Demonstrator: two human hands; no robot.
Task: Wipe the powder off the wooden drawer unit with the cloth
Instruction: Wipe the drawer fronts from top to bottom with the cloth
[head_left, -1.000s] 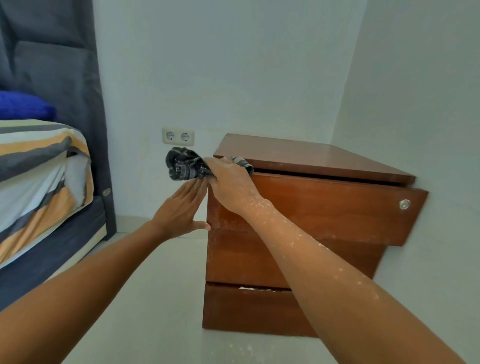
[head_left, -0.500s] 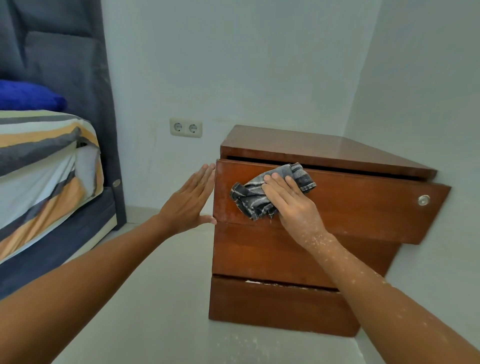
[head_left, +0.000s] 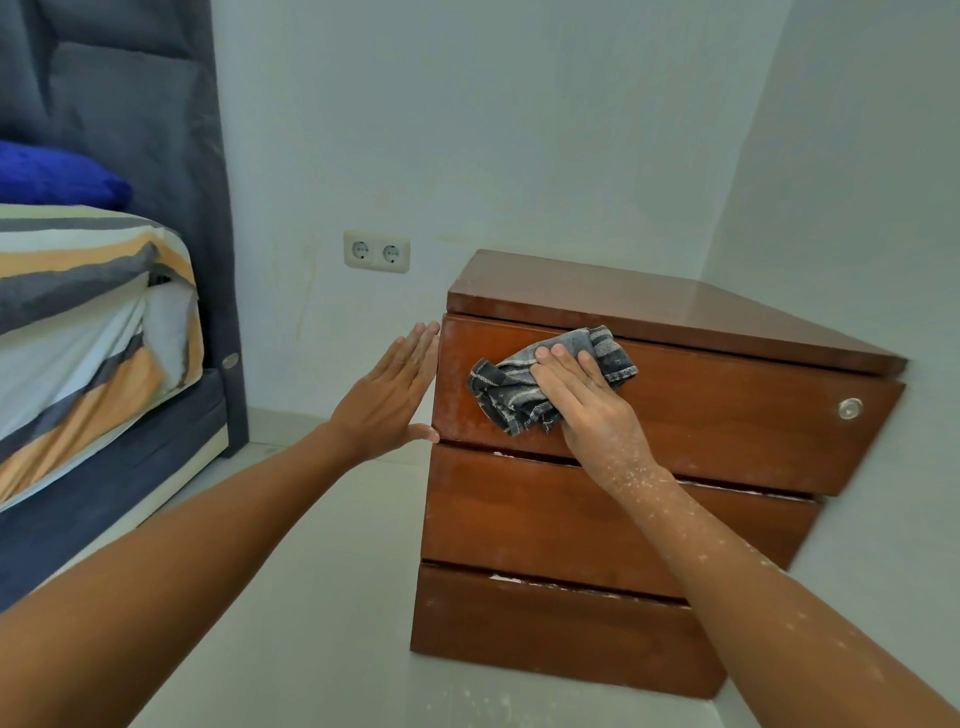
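I am watching the wooden drawer unit (head_left: 649, 467) sitting at 3 o'clock. The right hand (head_left: 587, 410), fingers straight, is pressing the cloth (head_left: 511, 387) against the top drawer; the left hand (head_left: 387, 397), fingers straight, is likely bracing its side.

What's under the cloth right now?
The cloth lies flat against the top drawer front, pressed there by the right hand. Whether powder remains on the wood beneath it is hidden.
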